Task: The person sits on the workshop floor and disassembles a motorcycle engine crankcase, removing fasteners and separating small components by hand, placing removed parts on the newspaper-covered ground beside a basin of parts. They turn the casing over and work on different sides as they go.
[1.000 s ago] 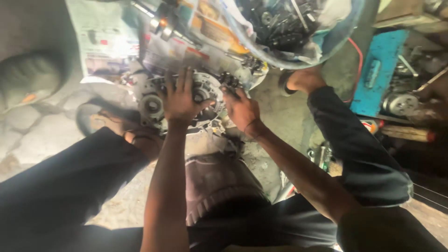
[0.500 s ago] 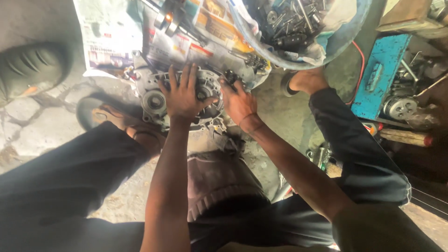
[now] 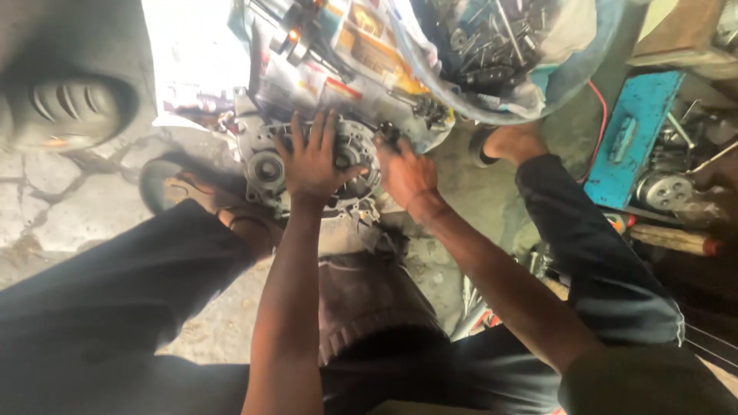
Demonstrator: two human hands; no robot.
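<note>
Fingers (image 3: 307, 134) spread on engine case (image 3: 261, 165) | right hand (image 3: 406, 175) grip unclear | basin (image 3: 592, 58): metal parts (image 3: 484, 38)

Two bare hands work here: the left hand (image 3: 314, 163) lies spread flat on one grey metal engine casing (image 3: 265, 165) near the middle, and the right hand (image 3: 406, 175) presses at the casing's 3 o'clock edge. Two feet show, one foot in a sandal (image 3: 201, 201) at 9 o'clock of the casing and one foot (image 3: 513, 143) at 3 o'clock. One clear plastic bag of dark metal parts (image 3: 500, 46) sits at 1 o'clock; its pieces are too many and too blurred to count. One blue metal box (image 3: 634, 138) lies at 3 o'clock. One tyre (image 3: 65, 107) sits at 10 o'clock. Sheets of newspaper (image 3: 192, 69) lie at 11 o'clock; their number cannot be told.
</note>
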